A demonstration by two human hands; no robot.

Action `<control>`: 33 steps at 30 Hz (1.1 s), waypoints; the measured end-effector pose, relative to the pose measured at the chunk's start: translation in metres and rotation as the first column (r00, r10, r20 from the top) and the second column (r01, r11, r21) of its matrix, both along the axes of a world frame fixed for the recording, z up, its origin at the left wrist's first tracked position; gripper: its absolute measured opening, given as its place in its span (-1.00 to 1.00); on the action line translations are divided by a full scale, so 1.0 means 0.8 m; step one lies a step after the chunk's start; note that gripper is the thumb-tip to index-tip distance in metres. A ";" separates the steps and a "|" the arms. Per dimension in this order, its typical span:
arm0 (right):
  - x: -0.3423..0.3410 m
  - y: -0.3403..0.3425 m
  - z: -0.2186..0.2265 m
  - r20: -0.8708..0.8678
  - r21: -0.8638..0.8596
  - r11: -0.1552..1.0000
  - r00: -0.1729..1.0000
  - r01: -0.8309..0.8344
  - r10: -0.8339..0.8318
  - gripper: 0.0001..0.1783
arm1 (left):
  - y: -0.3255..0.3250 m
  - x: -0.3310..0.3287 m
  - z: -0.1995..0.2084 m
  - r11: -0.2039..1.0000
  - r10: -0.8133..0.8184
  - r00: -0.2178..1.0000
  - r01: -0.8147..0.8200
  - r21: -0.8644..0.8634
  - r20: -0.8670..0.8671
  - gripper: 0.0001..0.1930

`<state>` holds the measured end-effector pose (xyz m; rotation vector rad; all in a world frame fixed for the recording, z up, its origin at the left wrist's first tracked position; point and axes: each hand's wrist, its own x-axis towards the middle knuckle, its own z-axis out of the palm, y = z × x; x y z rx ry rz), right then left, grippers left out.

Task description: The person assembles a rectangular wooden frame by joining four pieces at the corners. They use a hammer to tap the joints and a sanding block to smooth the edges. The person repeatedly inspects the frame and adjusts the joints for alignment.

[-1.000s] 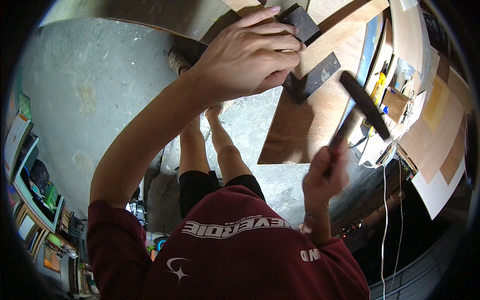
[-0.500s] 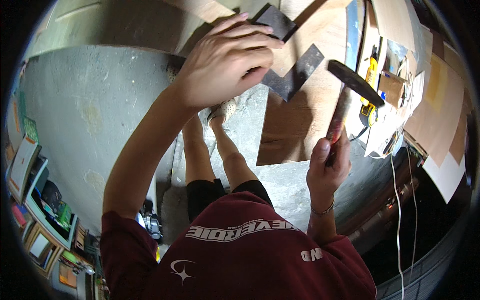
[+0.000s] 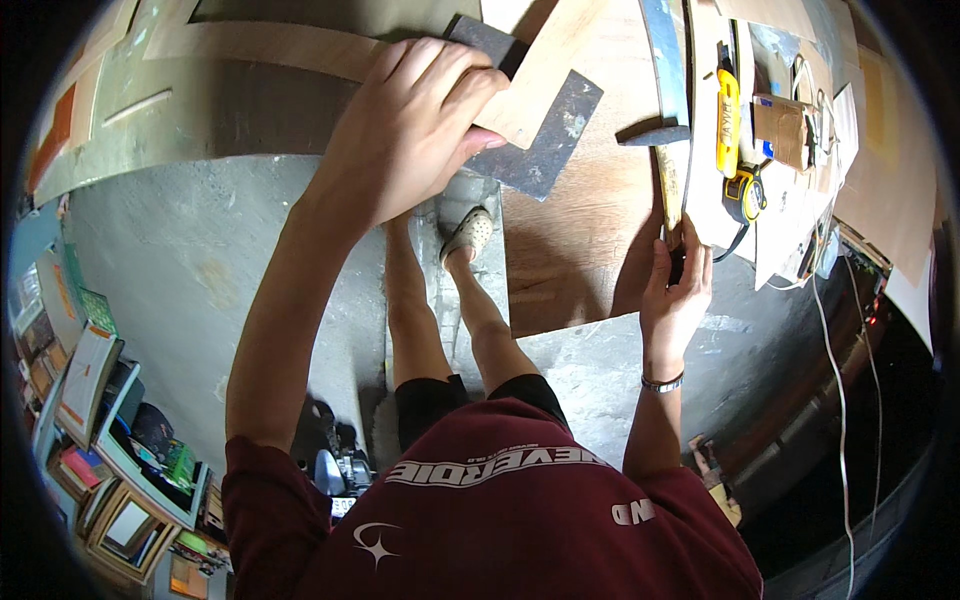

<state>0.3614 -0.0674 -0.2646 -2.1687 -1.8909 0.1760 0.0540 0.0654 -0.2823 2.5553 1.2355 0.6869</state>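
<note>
My left hand (image 3: 420, 110) is closed at the corner where two pale wooden strips meet, its thumb at the near edge. One wooden strip (image 3: 545, 85) slants away to the far right; the other wooden strip (image 3: 270, 48) runs left. Beneath the corner is a dark flat plate (image 3: 562, 140), partly covered by the strips, above a brown plywood board (image 3: 565, 255). My right hand (image 3: 678, 295) has thumb and fingers around the handle end of a hammer (image 3: 671, 185). The hammer's head points away from me, by a blue strip (image 3: 668, 60) at the board's right side.
Right of the hammer are a yellow utility knife (image 3: 728, 120), a tape measure (image 3: 744, 192) and a small cardboard box (image 3: 783, 130). White cables (image 3: 835, 400) hang down at the right. Shelves with frames (image 3: 128, 520) stand at lower left. My feet are on the concrete floor (image 3: 270, 290).
The hammer has swung upright and lowered to the board's right edge, in my right hand. My left hand has moved slightly left and now grips the strips' corner, its fingers curled.
</note>
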 end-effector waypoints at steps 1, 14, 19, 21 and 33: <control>0.000 0.001 -0.001 -0.013 -0.006 1.000 1.000 0.009 -0.009 -0.57 | -0.002 0.002 -0.003 1.000 0.006 1.000 -0.006 0.014 -0.013 -0.52; -0.036 -0.012 0.037 -0.275 -0.126 0.991 0.961 -0.045 0.009 -0.81 | -0.020 0.004 -0.009 0.994 0.075 0.978 -0.059 -0.088 0.196 -0.65; -0.060 0.007 0.049 -0.299 -0.174 0.939 0.925 -0.297 0.237 -0.79 | -0.033 0.012 -0.033 0.987 0.060 0.972 -0.092 0.132 0.229 -0.89; -0.067 0.017 0.060 -0.296 -0.093 0.933 0.904 -0.349 0.308 -0.78 | -0.033 0.012 -0.029 0.992 0.041 0.970 -0.068 0.105 0.240 -0.88; -0.075 0.018 0.069 -0.238 -0.079 0.944 0.925 -0.321 0.295 -0.72 | -0.035 0.021 -0.043 0.977 0.062 0.947 -0.122 0.173 0.314 -0.88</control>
